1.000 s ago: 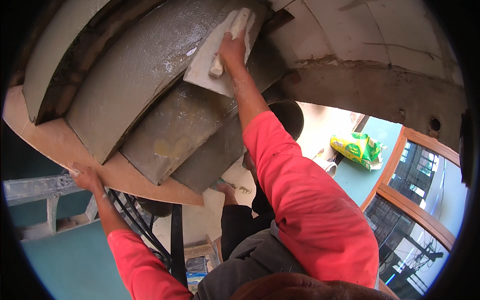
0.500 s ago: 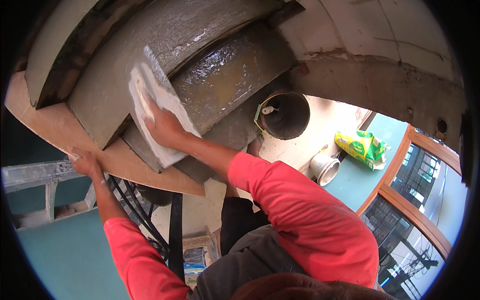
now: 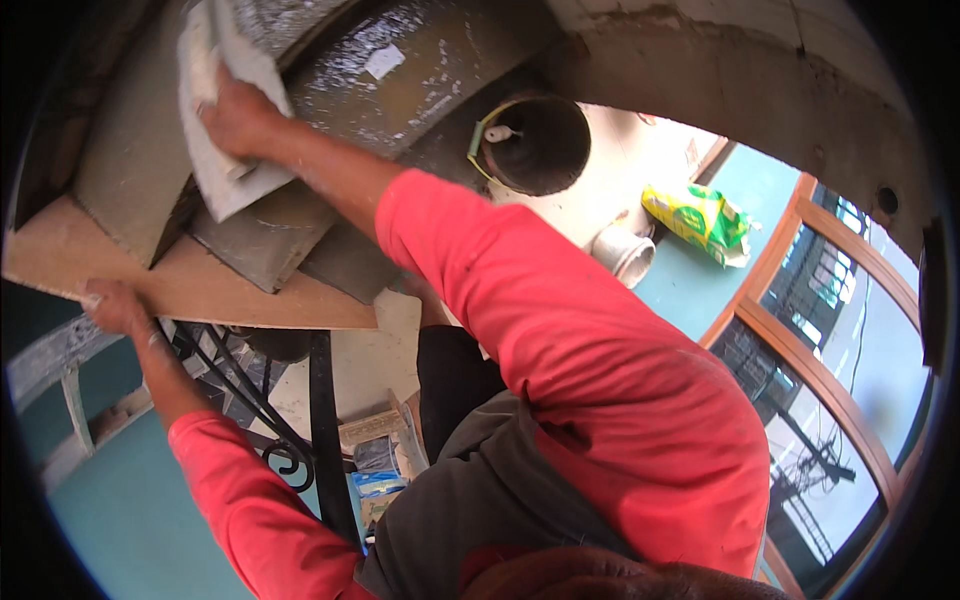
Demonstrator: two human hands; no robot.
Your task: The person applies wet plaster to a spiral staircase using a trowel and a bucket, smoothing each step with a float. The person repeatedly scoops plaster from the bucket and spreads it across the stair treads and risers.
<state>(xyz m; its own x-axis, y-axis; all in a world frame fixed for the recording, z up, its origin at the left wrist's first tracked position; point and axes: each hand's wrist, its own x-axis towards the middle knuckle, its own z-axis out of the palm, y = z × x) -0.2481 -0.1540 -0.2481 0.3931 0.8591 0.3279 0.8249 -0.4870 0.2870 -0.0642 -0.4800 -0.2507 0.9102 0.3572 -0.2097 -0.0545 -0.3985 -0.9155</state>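
Stepped, wet grey cement (image 3: 440, 85) looks duller left of the right hand (image 3: 245, 115), glossy and rippled right of it, so smoothing seems partly done, with a pale rectangular float (image 3: 203, 70) gripped in that hand and the left hand (image 3: 118, 308) holding a tan, curved wooden board's edge (image 3: 270, 297).

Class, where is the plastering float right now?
In the head view, the float is at the upper left, gripped by the right hand, over the stepped grey surface and left of the dark bucket.

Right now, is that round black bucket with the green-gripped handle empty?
No: within the rim of the round black bucket, a small white cylindrical object shows. The bottom is too dark to tell whether there's liquid.
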